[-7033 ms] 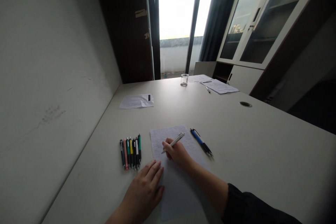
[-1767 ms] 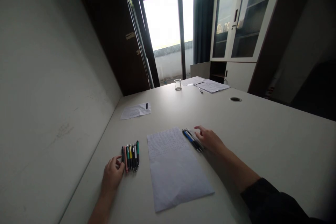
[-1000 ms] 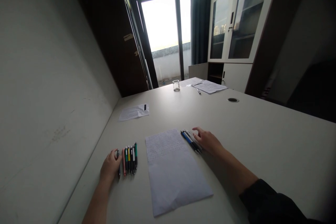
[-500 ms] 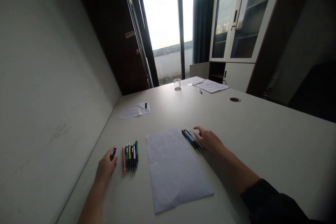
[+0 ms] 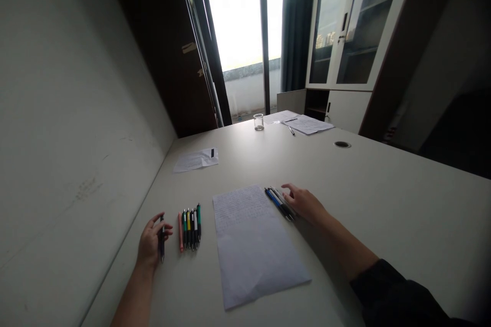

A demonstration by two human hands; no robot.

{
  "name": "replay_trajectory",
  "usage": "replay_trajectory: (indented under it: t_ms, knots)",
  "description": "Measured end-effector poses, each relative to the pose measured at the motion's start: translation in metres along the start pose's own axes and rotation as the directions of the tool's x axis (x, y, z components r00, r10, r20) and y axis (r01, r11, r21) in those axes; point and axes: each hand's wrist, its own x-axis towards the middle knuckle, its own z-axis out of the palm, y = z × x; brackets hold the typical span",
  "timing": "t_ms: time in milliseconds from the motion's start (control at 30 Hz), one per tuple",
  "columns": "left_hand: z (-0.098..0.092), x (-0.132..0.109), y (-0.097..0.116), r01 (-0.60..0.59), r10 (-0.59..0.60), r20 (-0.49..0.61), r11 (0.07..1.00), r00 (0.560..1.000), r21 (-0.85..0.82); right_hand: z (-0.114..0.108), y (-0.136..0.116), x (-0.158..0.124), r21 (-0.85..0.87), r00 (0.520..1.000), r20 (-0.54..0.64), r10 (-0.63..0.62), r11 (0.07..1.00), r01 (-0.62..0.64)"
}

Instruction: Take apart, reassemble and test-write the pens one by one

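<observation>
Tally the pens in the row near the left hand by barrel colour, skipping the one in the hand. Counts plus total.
Pink pen: 1
Green pens: 2
Yellow pen: 1
Black pen: 1
White pen: 1
Total: 6

Head view down over the desk (image 5: pixel 245 166), toward a probable window (image 5: pixel 240 25).

Person wears dark, near-black sleeve (image 5: pixel 393 291), softly folded, on right arm (image 5: pixel 347 245); left hand (image 5: pixel 150 241), right hand (image 5: pixel 306 205) bare.
</observation>
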Motion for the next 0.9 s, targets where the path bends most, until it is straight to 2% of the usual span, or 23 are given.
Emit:
replay_trajectory:
  t_ms: [233,400,533,667,800,900]
  knots:
    - [-0.002,0.006,-0.008,0.007,-0.010,-0.036,0.996,0.999,-0.088,0.001,0.000,-0.001,-0.013,1.000,-0.018,-0.012,1.000,0.012]
    - [0.002,0.001,-0.003,-0.021,0.013,-0.072,0.992,0.997,-0.124,-0.001,-0.003,-0.001,0.000,0.999,-0.046,0.000,1.000,0.000]
    - [0.021,-0.017,0.009,-0.063,0.053,-0.059,0.980,0.997,-0.190,-0.009,-0.013,-0.004,0.045,0.991,-0.134,-0.013,0.999,0.019]
    - [0.049,-0.042,0.015,-0.076,0.091,0.052,0.966,0.994,-0.247,-0.015,-0.034,-0.012,0.130,0.980,-0.182,-0.078,0.986,0.102]
    - [0.075,-0.065,0.013,-0.048,0.102,0.162,0.949,0.982,-0.310,-0.007,-0.067,-0.026,0.377,0.978,-0.098,-0.183,0.903,0.207]
    - [0.091,-0.081,0.011,-0.032,0.123,0.228,0.931,0.966,-0.365,0.003,-0.097,-0.045,0.582,0.946,0.121,-0.299,0.794,0.176]
